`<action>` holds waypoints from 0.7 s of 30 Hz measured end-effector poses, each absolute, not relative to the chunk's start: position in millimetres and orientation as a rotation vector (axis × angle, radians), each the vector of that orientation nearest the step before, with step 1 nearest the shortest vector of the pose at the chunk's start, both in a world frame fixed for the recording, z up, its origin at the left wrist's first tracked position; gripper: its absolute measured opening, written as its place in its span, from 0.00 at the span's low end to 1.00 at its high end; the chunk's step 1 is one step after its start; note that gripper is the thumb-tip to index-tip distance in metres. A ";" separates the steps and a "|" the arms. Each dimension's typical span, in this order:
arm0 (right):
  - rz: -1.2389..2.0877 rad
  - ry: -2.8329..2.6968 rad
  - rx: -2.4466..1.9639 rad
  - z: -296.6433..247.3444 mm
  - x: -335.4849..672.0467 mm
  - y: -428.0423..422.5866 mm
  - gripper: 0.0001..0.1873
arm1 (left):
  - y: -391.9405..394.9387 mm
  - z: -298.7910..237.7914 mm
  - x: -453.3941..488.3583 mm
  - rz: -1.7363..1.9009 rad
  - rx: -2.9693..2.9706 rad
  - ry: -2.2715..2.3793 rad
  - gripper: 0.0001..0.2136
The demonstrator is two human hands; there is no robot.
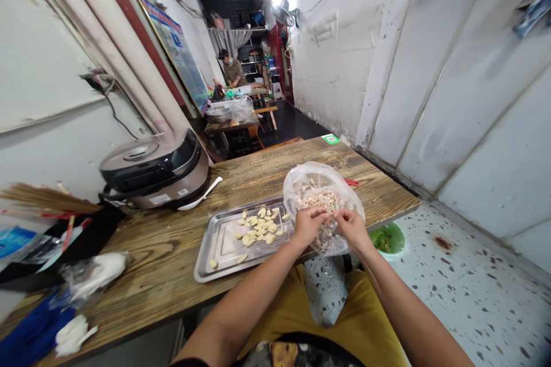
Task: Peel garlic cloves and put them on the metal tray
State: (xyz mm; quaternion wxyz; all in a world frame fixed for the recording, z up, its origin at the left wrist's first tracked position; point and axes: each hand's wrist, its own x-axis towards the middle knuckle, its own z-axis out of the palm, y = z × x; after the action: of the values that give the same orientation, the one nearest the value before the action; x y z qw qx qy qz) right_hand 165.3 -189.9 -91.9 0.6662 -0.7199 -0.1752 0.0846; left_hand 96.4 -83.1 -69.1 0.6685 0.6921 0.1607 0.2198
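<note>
My left hand (310, 223) and my right hand (350, 225) meet above a clear plastic bag (297, 183) near the table's front edge. Their fingertips are pinched together on a small garlic clove, mostly covered by the fingers. Inside the open bag lie pale, pinkish garlic cloves and loose skins (325, 199). To the left of my hands, a metal tray (205, 252) holds many peeled garlic cloves (260, 226), cream-coloured and scattered mainly over its right half.
A rice cooker (157, 169) stands on the wooden table (159, 258), with a white spoon (202, 194) beside it. Bundled chopsticks (47, 199) and plastic packets lie at left. A green basin (394, 239) of greens is on the floor. A person (233, 70) works farther back.
</note>
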 end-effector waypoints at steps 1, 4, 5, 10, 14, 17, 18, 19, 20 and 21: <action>0.183 -0.393 -1.644 -93.1 168.3 -189.4 0.15 | -83.4 -66.6 97.3 0.449 1.457 0.377 0.09; 0.130 -0.399 -1.757 -97.5 177.3 -190.0 0.15 | -84.0 -59.5 97.3 0.399 1.267 0.389 0.12; 0.120 -0.423 -1.803 -98.6 179.7 -190.8 0.15 | -83.9 -57.8 96.8 0.393 1.235 0.389 0.13; 0.088 -0.729 -2.050 -94.2 180.2 -195.9 0.19 | -83.6 -58.8 95.7 0.264 1.172 0.385 0.13; -0.068 -0.792 -1.971 -84.7 171.6 -197.7 0.09 | -84.1 -68.1 96.8 0.299 1.252 0.412 0.12; 0.004 -0.851 -1.812 -82.4 166.9 -196.4 0.12 | -83.3 -74.9 96.7 0.358 1.385 0.403 0.12; 0.025 -0.849 -1.779 -82.8 166.1 -195.5 0.12 | -82.7 -76.5 96.4 0.383 1.445 0.398 0.12; 0.039 -0.834 -1.759 -83.6 165.6 -194.6 0.12 | -82.0 -77.5 96.0 0.417 1.516 0.394 0.12; 0.049 -0.811 -1.747 -84.7 165.5 -193.7 0.11 | -81.3 -77.9 95.4 0.463 1.597 0.389 0.12; 0.057 -0.785 -1.739 -85.9 165.4 -192.9 0.11 | -80.8 -77.7 94.8 0.511 1.682 0.383 0.11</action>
State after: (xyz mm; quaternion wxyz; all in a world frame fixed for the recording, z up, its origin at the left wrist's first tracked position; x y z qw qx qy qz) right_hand 165.4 -192.9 -85.9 0.5782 -0.7432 -0.3357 0.0243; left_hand 94.8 -80.8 -77.7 0.6218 0.7322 0.1666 0.2222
